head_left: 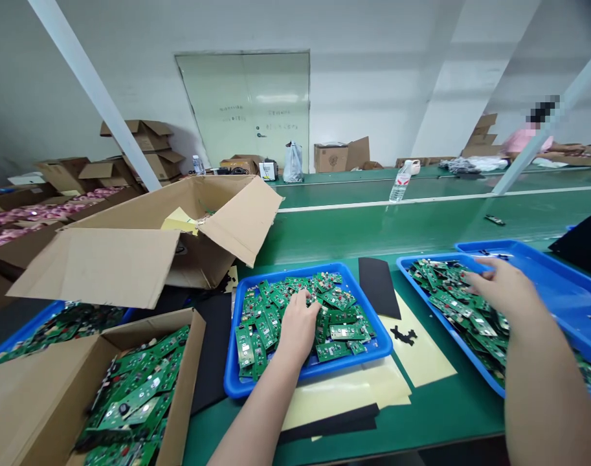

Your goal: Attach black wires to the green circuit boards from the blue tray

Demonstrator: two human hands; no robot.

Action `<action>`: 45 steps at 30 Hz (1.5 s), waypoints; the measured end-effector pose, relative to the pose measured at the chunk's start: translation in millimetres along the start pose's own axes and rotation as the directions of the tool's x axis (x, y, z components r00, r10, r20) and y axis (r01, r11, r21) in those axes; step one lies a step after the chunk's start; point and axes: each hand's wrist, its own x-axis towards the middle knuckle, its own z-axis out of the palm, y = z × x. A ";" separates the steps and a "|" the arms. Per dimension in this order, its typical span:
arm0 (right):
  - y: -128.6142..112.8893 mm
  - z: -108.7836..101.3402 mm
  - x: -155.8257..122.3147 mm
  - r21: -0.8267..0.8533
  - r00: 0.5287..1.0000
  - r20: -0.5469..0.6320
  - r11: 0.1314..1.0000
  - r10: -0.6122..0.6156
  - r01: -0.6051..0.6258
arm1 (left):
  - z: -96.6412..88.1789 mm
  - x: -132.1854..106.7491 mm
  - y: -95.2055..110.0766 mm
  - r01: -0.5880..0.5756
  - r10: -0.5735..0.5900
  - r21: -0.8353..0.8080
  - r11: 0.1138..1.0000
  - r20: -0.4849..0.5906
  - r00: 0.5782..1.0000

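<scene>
My left hand (296, 327) reaches into the middle blue tray (234, 382). Its fingers are curled down around a green circuit board among the loose boards (341, 298); the fingertips are partly hidden. Over the right-hand blue tray (450, 353), my right hand (506, 288) hovers with thumb and forefinger apart, and nothing shows between them. Beneath it lies a heap of similar circuit boards (463, 310).
At left, an open carton (198, 343) holds more boards, with a larger flapped carton (105, 252) behind. Yellow sheets (421, 349), black sheets (380, 285) and a black scrap (403, 335) lie between the trays. A water bottle (401, 182) stands beyond; a person (528, 139) sits far right.
</scene>
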 end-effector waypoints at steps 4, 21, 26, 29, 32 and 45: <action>-68.5 56.7 -24.3 0.091 0.982 0.152 0.991 -0.114 0.101 | 1.6 1.2 2.0 -0.028 0.028 0.004 1.000 0.030 0.999; -130.0 172.4 -69.1 0.058 0.796 0.403 0.881 -0.451 0.470 | -4.7 2.4 -17.3 0.235 -0.236 -0.085 0.968 -0.002 0.972; -129.6 176.2 -69.3 0.152 0.806 0.355 0.880 -0.474 0.451 | -18.3 4.3 -13.4 0.254 -0.272 -0.232 0.939 -0.047 0.961; -130.2 171.4 -70.8 0.280 0.813 0.320 0.868 -0.487 0.410 | -26.5 4.9 -14.1 0.288 -0.341 -0.369 0.884 -0.087 0.936; -131.3 166.4 -74.2 0.432 0.817 0.323 0.842 -0.478 0.322 | -27.9 5.5 -16.1 0.302 -0.385 -0.552 0.777 -0.039 0.922; -136.2 168.2 -87.2 0.745 0.739 0.526 0.648 -0.421 -0.160 | -19.5 7.7 5.1 0.410 -0.435 -0.897 0.163 0.308 0.846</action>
